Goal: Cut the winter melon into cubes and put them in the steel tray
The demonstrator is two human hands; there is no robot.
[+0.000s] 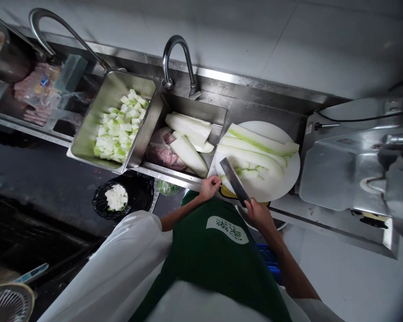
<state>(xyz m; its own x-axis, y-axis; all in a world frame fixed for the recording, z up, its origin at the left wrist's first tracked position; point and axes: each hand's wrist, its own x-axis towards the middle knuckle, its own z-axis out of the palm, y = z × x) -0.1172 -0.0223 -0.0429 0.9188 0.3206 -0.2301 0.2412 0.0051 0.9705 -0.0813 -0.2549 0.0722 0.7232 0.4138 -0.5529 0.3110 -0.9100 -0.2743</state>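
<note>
My right hand (259,213) grips the handle of a kitchen cleaver (234,181), whose blade points up and left over the near left part of a round white cutting board (289,172). Long peeled strips of pale gourd (251,153) lie across the board, with small green trimmings (250,171) beside the blade. At the board's left edge, my left hand (210,188) has its fingers curled together near the sink rim; whatever they pinch is too small to make out. Several more peeled gourd pieces (190,154) rest in the sink beside a bagged lump of meat (165,150).
A steel pan (79,134) of cut gourd chunks (121,129) straddles the sink's left side. Two curved faucets, the nearer one (177,40) above the sink, rise behind. A black-lined bin (102,201) stands below. Metal equipment (332,174) borders the board's right.
</note>
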